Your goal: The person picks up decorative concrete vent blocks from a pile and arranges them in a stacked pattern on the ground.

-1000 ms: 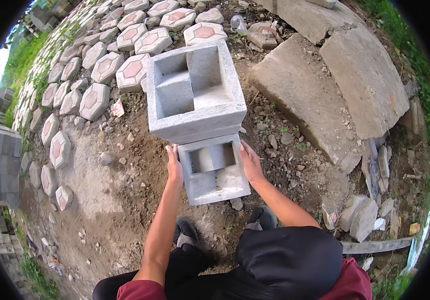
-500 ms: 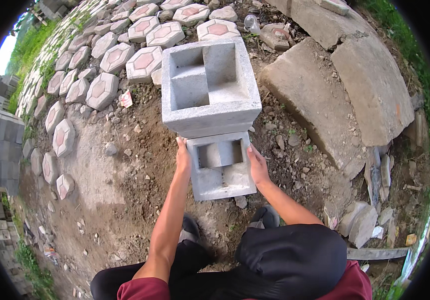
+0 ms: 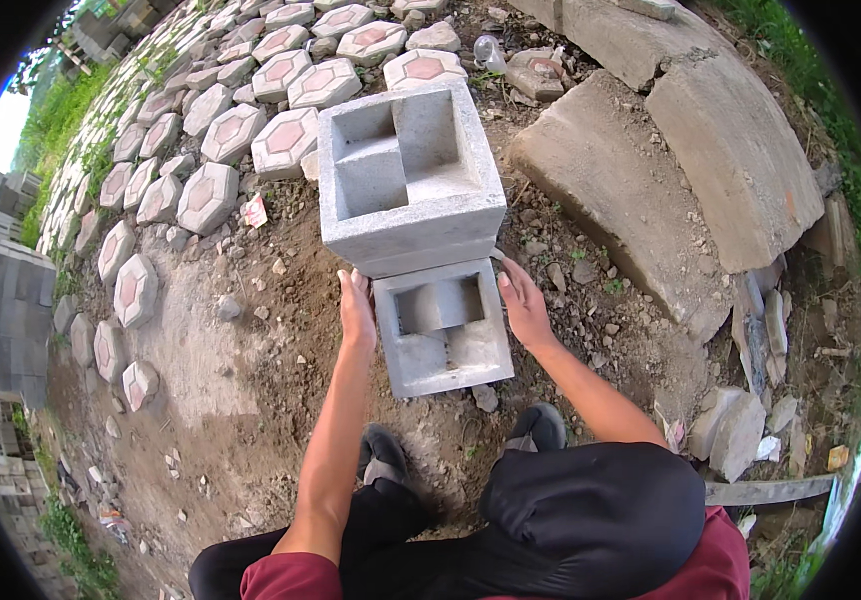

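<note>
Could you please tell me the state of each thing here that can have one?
Left hand: open, beside the nearer block; contact unclear.
Right hand: open, at that block's other side; contact unclear.
Nearer block: hollows open toward the camera.
Farther block: larger, hollows open toward the camera.
Hexagonal pavers: loosely spread over the ground.
Concrete slabs: broken, lying on the ground.

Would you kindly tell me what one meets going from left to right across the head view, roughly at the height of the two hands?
Grey stacked blocks, a hexagonal paver, the left hand, the nearer hollow concrete block, the right hand, a broken concrete slab.
</note>
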{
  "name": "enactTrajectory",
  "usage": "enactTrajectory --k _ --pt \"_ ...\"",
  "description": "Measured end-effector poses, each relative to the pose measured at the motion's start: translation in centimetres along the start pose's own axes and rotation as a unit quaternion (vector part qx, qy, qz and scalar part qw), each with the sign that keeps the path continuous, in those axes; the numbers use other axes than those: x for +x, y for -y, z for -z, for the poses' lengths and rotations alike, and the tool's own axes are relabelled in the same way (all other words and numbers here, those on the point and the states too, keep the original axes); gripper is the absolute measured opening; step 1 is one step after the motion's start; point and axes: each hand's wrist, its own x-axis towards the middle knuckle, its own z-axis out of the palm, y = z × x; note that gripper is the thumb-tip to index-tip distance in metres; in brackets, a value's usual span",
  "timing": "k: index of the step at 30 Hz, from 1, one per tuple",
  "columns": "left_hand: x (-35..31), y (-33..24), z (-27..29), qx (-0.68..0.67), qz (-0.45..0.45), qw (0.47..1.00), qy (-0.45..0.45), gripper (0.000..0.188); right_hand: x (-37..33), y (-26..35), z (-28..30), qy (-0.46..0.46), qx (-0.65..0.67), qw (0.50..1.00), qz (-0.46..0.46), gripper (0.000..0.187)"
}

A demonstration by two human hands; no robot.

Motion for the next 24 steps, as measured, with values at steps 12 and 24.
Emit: enactTrajectory --k 12,24 --pt "-0.1 -1.8 0.1 0.275 -0.098 0.945 0.146 0.05 6.4 4.5 3.0 0.159 -0.21 0.963 0.057 0.076" --pt "3.5 -11.0 -4.6 -0.093 0.048 0.991 0.082 0.092 10.9 8.7 1.5 0.054 0.311 0.948 0.028 0.082"
